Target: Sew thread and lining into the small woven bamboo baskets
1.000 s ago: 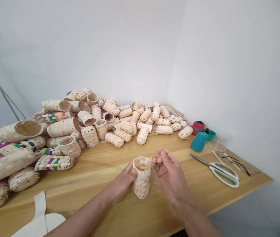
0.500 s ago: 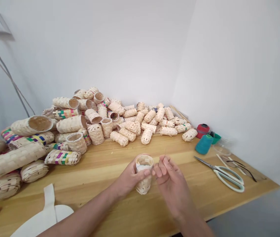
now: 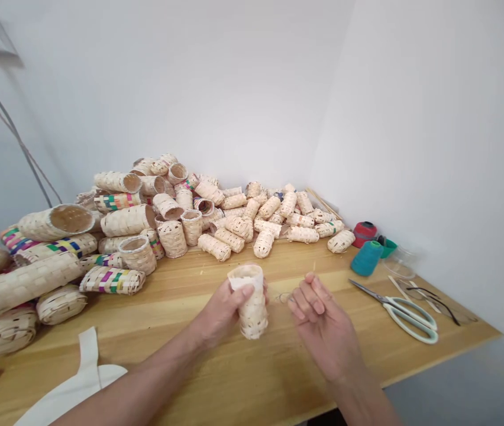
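Note:
My left hand is wrapped round a small woven basket with a pale band at its rim, held upright just above the wooden table. My right hand is a little to the right of it, fingers pinched together on a thin needle whose tip sticks up above the fingertips. A fine thread loops between the basket and that hand.
A large heap of woven baskets, some with coloured stripes, fills the table's back and left. Scissors, a teal thread cone, a red spool and thin sticks lie at the right. A white strip lies near the front left.
The left hand has tilted and lifted the basket slightly leftward. The right hand has drawn away to the right, and a gap with a thread loop has opened between them.

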`<action>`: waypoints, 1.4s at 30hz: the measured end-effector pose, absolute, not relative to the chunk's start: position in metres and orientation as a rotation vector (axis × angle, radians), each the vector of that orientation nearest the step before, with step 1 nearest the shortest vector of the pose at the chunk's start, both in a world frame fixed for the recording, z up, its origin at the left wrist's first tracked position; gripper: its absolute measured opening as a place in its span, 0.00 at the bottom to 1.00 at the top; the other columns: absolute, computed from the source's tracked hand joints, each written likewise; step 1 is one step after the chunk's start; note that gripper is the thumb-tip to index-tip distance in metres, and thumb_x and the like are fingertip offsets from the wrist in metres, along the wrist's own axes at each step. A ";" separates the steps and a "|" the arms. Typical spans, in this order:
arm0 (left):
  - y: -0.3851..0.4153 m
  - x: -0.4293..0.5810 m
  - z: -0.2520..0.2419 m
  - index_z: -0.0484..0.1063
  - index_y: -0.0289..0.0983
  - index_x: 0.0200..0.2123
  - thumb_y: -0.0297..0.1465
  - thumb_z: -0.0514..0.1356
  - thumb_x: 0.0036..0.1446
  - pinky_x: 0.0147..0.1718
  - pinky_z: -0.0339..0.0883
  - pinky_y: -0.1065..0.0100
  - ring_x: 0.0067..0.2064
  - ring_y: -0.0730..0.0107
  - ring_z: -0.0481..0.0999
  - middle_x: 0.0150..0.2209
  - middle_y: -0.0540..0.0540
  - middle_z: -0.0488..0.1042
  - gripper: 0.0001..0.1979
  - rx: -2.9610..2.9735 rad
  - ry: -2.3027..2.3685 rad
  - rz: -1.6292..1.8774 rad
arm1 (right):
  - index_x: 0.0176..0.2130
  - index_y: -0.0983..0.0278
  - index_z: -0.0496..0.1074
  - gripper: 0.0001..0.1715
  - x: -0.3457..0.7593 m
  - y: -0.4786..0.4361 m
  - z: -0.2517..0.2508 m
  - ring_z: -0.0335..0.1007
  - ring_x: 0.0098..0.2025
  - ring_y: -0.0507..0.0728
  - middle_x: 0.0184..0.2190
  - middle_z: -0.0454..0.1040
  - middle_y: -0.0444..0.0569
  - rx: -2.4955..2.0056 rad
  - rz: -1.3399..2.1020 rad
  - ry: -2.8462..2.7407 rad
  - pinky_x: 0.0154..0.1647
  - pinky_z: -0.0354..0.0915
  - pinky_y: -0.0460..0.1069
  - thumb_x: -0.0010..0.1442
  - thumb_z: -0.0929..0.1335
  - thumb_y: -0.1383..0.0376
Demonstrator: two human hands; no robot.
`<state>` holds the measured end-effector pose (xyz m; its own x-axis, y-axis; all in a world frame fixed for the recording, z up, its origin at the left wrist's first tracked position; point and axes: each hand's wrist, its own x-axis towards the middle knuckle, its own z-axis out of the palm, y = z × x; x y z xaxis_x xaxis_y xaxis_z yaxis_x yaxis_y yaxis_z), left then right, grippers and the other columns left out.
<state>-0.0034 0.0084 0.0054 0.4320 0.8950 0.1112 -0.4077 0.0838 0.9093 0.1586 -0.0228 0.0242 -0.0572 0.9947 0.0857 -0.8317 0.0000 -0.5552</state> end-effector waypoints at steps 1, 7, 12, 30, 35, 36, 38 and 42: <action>0.009 -0.005 0.008 0.68 0.34 0.40 0.44 0.64 0.48 0.33 0.67 0.66 0.35 0.65 0.71 0.34 0.43 0.71 0.22 1.076 0.556 1.063 | 0.31 0.65 0.72 0.06 0.161 -0.023 0.024 0.38 0.20 0.46 0.18 0.45 0.35 -0.398 1.529 -0.523 0.20 0.54 0.41 0.54 0.72 0.65; 0.010 -0.005 0.008 0.68 0.35 0.40 0.41 0.66 0.47 0.35 0.67 0.66 0.36 0.66 0.71 0.37 0.44 0.70 0.21 1.067 0.534 1.049 | 0.30 0.64 0.72 0.07 0.170 -0.021 0.023 0.38 0.19 0.47 0.18 0.44 0.35 -0.450 1.489 -0.533 0.20 0.54 0.41 0.52 0.73 0.64; 0.011 -0.005 0.003 0.68 0.34 0.40 0.42 0.67 0.45 0.34 0.67 0.67 0.36 0.67 0.71 0.35 0.44 0.71 0.23 1.036 0.591 1.059 | 0.31 0.65 0.73 0.07 0.171 -0.020 0.018 0.40 0.19 0.45 0.18 0.48 0.35 -0.418 1.512 -0.508 0.21 0.54 0.40 0.52 0.73 0.65; 0.010 -0.005 0.007 0.60 0.38 0.51 0.34 0.68 0.43 0.40 0.61 0.67 0.39 0.65 0.68 0.39 0.47 0.70 0.32 1.479 0.859 1.058 | 0.34 0.60 0.74 0.15 0.275 -0.043 -0.001 0.59 0.22 0.51 0.19 0.62 0.41 -1.046 1.023 -0.840 0.24 0.63 0.48 0.48 0.74 0.54; 0.010 -0.008 0.002 0.49 0.42 0.62 0.38 0.62 0.52 0.44 0.60 0.63 0.40 0.63 0.69 0.40 0.47 0.71 0.37 1.596 0.935 1.009 | 0.30 0.59 0.76 0.20 0.290 -0.036 -0.009 0.67 0.44 0.65 0.39 0.73 0.52 -1.564 0.525 -1.269 0.42 0.65 0.58 0.46 0.70 0.47; 0.009 -0.008 0.002 0.50 0.42 0.62 0.39 0.61 0.53 0.44 0.60 0.63 0.41 0.62 0.69 0.40 0.47 0.71 0.36 1.607 0.941 1.001 | 0.29 0.58 0.76 0.19 0.290 -0.035 -0.008 0.66 0.45 0.65 0.40 0.72 0.51 -1.601 0.376 -1.337 0.44 0.63 0.58 0.47 0.69 0.47; 0.008 -0.009 0.003 0.54 0.43 0.60 0.40 0.59 0.55 0.44 0.60 0.65 0.43 0.63 0.69 0.42 0.47 0.71 0.30 1.610 0.948 0.978 | 0.30 0.57 0.76 0.18 0.287 -0.036 -0.005 0.67 0.44 0.63 0.39 0.72 0.50 -1.622 0.190 -1.403 0.44 0.62 0.58 0.51 0.66 0.48; 0.008 -0.008 0.004 0.59 0.41 0.54 0.41 0.57 0.57 0.36 0.63 0.68 0.36 0.67 0.69 0.37 0.48 0.70 0.24 1.508 0.980 0.948 | 0.34 0.57 0.76 0.16 0.274 -0.042 0.004 0.69 0.36 0.59 0.36 0.74 0.49 -1.588 0.223 -1.351 0.40 0.65 0.53 0.56 0.65 0.50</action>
<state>-0.0082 0.0077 0.0039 0.3497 0.9344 0.0683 0.0996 -0.1096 0.9890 0.2743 -0.0418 0.0045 0.3595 0.8248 0.4363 0.6407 0.1217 -0.7581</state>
